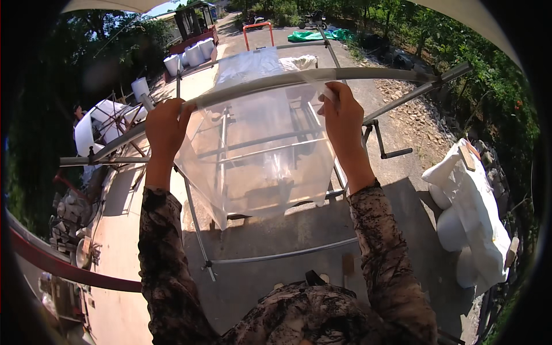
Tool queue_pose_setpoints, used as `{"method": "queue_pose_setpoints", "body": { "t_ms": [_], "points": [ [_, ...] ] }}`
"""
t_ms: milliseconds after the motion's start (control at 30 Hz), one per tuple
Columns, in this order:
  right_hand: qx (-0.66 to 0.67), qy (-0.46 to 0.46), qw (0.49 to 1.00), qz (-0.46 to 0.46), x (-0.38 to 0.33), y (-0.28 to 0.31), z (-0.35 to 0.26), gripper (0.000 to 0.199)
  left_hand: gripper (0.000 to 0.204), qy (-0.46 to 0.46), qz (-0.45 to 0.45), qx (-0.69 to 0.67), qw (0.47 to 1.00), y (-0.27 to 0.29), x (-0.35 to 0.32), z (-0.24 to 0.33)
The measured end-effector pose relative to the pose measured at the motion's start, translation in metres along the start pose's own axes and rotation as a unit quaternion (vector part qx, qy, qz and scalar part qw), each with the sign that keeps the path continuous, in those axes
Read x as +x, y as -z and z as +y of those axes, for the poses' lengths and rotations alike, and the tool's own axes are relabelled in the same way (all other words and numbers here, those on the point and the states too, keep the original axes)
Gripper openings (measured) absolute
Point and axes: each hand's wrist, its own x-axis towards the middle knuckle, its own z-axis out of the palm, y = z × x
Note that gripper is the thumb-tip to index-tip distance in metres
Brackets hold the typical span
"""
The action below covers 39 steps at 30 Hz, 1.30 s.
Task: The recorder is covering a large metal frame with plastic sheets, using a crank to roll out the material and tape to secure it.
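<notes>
A grey metal pipe runs crosswise in front of me at chest height or above. Clear plastic film is draped over it and hangs down on my side in a loose sheet. My left hand is closed on the film at the left part of the pipe, thumb toward the middle. Farther right, my right hand pinches the film just below the pipe, fingers bent. The fingertips of both hands are partly hidden. More film lies beyond the pipe.
A crank handle juts from the right side of the metal frame. White sacks are heaped at the right. White film rolls stand far left, near an orange-red hoop stand. Green sheeting lies far back.
</notes>
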Motion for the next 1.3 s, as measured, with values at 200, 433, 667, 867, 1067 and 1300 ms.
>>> {"method": "queue_pose_setpoints", "body": {
  "t_ms": [200, 433, 667, 867, 1067, 1300],
  "points": [
    [0.249, -0.239, 0.939, -0.004, 0.025, 0.102, -0.002, 0.026, 0.02, -0.019, 0.015, 0.016, 1.0, 0.009, -0.015, -0.012],
    [0.246, -0.298, 0.921, 0.05, -0.007, 0.074, 0.026, 0.025, 0.019, -0.009, 0.024, 0.094, 0.995, 0.016, -0.025, 0.0],
    [0.206, -0.206, 0.945, 0.152, 0.04, 0.091, 0.028, 0.02, 0.027, 0.397, 0.174, -0.137, 0.891, 0.065, -0.049, -0.043],
    [0.147, -0.178, 0.97, 0.083, 0.025, 0.119, 0.042, 0.028, 0.039, 0.214, 0.203, -0.031, 0.955, 0.01, -0.084, -0.015],
    [0.226, -0.14, 0.964, -0.02, 0.033, 0.121, 0.053, 0.03, 0.04, 0.235, 0.047, 0.013, 0.971, 0.018, -0.083, -0.062],
    [0.168, -0.222, 0.917, -0.285, -0.007, 0.121, 0.085, 0.059, 0.032, 0.235, -0.059, -0.249, 0.938, 0.03, -0.034, -0.109]
  ]
}}
